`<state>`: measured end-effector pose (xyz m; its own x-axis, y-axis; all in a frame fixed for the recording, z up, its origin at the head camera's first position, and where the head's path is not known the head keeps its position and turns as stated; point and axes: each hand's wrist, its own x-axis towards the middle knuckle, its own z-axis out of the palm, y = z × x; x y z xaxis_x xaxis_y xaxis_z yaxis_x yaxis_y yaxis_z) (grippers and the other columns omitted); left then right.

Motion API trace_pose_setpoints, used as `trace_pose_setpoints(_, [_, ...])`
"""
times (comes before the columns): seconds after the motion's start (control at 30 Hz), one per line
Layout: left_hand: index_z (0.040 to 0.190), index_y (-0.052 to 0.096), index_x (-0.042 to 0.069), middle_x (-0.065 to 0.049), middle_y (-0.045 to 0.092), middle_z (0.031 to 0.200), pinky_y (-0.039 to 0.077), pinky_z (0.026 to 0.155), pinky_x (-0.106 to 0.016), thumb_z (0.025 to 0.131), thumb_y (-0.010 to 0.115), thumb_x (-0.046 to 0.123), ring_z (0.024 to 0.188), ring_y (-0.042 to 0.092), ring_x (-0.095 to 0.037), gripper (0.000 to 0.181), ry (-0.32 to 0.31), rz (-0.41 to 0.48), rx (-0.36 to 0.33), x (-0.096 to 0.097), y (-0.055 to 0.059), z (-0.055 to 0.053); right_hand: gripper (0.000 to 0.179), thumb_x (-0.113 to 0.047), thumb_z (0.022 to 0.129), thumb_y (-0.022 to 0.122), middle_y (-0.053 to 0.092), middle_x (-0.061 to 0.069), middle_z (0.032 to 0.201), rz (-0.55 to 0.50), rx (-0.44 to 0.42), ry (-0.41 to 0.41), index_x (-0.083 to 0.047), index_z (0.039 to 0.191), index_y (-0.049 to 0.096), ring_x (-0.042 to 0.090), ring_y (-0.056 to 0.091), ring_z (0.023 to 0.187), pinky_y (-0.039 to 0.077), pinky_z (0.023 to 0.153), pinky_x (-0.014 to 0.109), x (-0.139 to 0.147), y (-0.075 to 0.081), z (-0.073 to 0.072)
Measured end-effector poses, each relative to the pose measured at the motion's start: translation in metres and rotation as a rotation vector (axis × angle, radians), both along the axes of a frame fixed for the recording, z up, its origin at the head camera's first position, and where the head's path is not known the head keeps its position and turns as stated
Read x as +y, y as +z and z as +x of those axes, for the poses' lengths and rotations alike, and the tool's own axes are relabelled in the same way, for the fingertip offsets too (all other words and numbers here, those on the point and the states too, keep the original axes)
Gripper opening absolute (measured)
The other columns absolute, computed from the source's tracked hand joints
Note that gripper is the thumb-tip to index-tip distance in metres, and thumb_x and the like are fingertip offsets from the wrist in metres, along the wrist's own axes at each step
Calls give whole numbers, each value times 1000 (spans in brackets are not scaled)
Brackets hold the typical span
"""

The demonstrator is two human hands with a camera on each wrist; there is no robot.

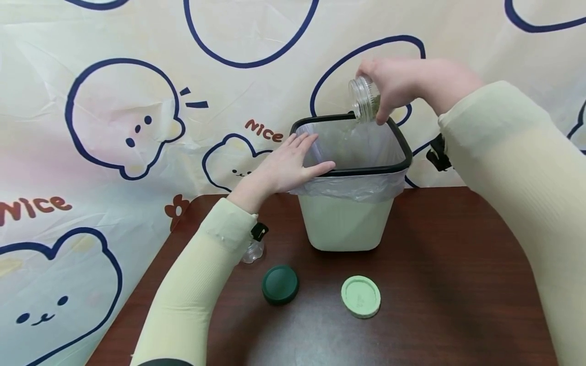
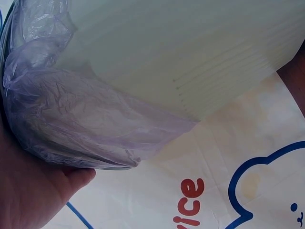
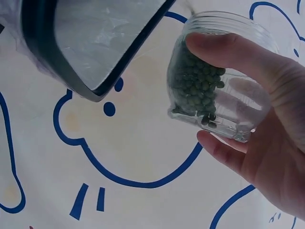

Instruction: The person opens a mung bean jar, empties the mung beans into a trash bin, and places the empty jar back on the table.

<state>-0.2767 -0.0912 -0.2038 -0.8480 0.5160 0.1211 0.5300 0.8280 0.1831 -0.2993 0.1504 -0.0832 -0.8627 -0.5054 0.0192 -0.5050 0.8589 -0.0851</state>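
Note:
My right hand grips a clear ridged jar, tipped on its side over the bin's mouth. In the right wrist view, small round green beans lie along one side of the jar, below its open rim. My left hand rests on the bin's black rim at the left front corner, fingers extended and thumb spread along the front edge. The pale green bin stands upright, lined with a translucent plastic bag folded over its outside. The left wrist view shows the crinkled bag beside that hand.
A dark green lid and a light green lid lie on the brown table before the bin. A clear glass object is partly hidden behind the left wrist. A cartoon-printed cloth hangs behind.

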Motion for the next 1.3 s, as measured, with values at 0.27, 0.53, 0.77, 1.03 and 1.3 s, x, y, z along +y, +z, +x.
trace_pose_setpoints(0.27, [155,22,13,-10,23,158,12,116,-42,90,40,71,146,13,-29,89,-5,4,6,-1,0,0,91,-4,69,84,40,30,130,-4,-34,1,7,140,28,46,41,114,42,93,60,0,-4,-1])
trace_pose_setpoints(0.53, [155,22,13,-10,22,159,13,116,-43,90,40,72,146,13,-30,89,-1,0,3,-2,-2,-1,93,-6,70,84,39,31,131,-23,-10,-4,7,142,26,47,40,115,41,94,62,2,-3,-1])
trace_pose_setpoints(0.77, [155,21,14,-10,21,159,13,116,-43,90,39,71,146,12,-29,89,-1,0,-1,1,-2,-1,94,-8,67,86,40,31,131,-2,67,15,7,141,30,48,39,116,40,94,63,1,0,1])
trace_pose_setpoints(1.03, [155,22,14,-9,21,159,13,116,-43,90,39,72,146,13,-29,89,-8,2,5,1,-1,-2,93,-5,68,85,38,31,132,17,19,-14,4,141,29,49,39,116,40,94,64,0,-4,2])
trace_pose_setpoints(1.3, [155,21,13,-9,21,159,10,116,-41,91,40,71,146,11,-29,89,-10,6,-1,-2,0,-1,96,-2,68,84,35,33,135,9,67,6,5,144,27,51,37,119,42,92,64,-3,-1,3])
